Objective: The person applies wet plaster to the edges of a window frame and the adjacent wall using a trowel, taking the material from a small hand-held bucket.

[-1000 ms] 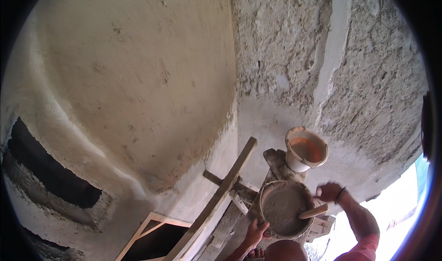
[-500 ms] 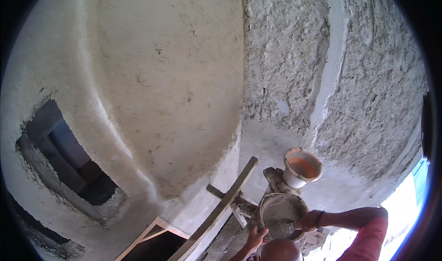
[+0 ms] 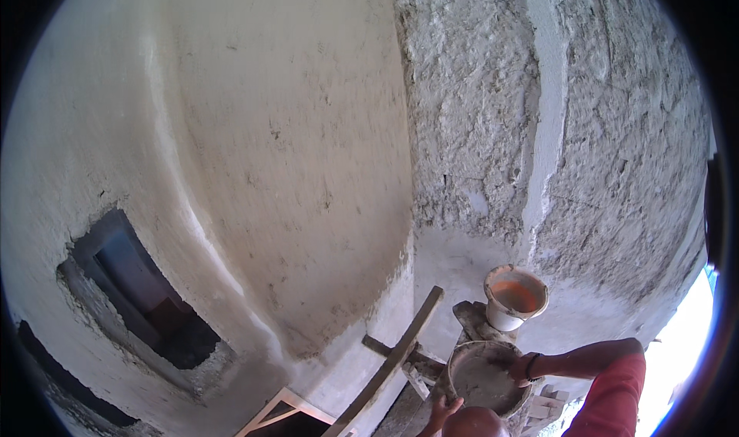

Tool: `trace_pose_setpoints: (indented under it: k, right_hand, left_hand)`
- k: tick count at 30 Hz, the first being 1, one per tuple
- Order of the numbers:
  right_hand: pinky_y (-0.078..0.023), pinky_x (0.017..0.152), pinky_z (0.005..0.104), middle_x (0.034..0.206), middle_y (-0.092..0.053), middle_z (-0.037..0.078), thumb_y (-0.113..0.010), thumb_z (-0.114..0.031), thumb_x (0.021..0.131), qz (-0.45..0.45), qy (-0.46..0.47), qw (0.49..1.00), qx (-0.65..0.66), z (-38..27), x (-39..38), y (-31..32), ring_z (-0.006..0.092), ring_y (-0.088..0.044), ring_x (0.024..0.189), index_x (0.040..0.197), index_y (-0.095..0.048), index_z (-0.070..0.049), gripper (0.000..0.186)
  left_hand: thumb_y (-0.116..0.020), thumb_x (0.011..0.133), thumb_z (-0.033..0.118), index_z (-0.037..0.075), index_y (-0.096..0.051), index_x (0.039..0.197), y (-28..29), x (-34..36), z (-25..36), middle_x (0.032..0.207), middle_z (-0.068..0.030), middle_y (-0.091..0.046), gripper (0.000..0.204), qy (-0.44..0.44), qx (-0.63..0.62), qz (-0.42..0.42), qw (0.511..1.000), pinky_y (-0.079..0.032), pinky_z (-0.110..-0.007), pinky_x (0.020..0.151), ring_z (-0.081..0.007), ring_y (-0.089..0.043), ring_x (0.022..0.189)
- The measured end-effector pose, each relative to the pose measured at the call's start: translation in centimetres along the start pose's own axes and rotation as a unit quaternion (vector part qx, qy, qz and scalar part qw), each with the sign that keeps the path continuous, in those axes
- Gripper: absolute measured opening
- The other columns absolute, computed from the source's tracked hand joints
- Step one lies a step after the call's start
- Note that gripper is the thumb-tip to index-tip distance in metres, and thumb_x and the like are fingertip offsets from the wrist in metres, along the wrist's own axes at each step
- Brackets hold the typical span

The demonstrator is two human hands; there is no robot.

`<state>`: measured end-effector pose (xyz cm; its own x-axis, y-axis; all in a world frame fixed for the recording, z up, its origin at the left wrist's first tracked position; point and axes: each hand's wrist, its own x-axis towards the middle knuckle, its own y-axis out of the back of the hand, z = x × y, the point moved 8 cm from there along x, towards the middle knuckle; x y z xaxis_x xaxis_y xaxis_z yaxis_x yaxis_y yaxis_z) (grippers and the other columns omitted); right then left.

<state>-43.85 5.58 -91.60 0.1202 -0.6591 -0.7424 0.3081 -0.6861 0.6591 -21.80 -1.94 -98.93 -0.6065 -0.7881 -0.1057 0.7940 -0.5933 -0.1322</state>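
A round mortar basin (image 3: 496, 351) sits on wooden boards at the lower right, with wet grey mortar (image 3: 481, 381) inside. My left hand (image 3: 440, 414) is closed at the near-left rim of the basin, its thumb by the edge. Over the right rim reaches my right hand (image 3: 521, 369), with a dark band at the wrist and a red sleeve farther up the arm. Its fingers are curled down toward the mortar; what they hold is hidden. Just beyond the basin stands a white bucket (image 3: 504, 319) with an orange-tinted inside.
A long timber (image 3: 392, 368) slants up left of the basin, crossed by shorter pieces. Ahead, a smooth plastered wall (image 3: 300, 144) meets a rough wall (image 3: 477, 113) with a pale vertical strip (image 3: 548, 106). An opening (image 3: 146, 298) is at left; a wooden frame (image 3: 286, 397) is below.
The view has shifted, so walls and basin appear slightly lower and farther right. My right hand has moved within the basin, and the grey lump seen by its fingers no longer shows.
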Motion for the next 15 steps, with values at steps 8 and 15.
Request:
trace_pose_setpoints:
  k: [8,15]
  right_hand:
    - [-0.049,0.045,0.0330,0.060,-0.058,0.007,-0.061,-0.032,0.084,-0.100,-0.105,0.889,0.433,-2.2,-1.2,-3.4,0.0180,-0.057,0.049,0.080,-0.064,-0.008,0.025]
    - [-0.041,0.047,0.0234,0.069,-0.055,0.000,-0.055,-0.025,0.095,-0.147,-0.070,0.555,0.816,-5.3,-5.6,-5.4,0.0098,-0.053,0.058,0.098,-0.054,-0.013,0.012]
  left_hand:
    - [-0.074,0.084,0.028,0.004,-0.060,0.088,0.1,-0.8,2.3,0.072,0.0008,-0.057,0.028,0.038,-0.001,0.037,0.999,-0.045,-0.031,0.057,-0.0097,-0.052,0.065]
    - [-0.073,0.084,0.027,0.004,-0.059,0.089,-0.2,1.1,3.4,0.072,0.0008,-0.056,0.028,0.018,0.001,0.035,0.999,-0.045,-0.031,0.056,-0.0094,-0.052,0.064]
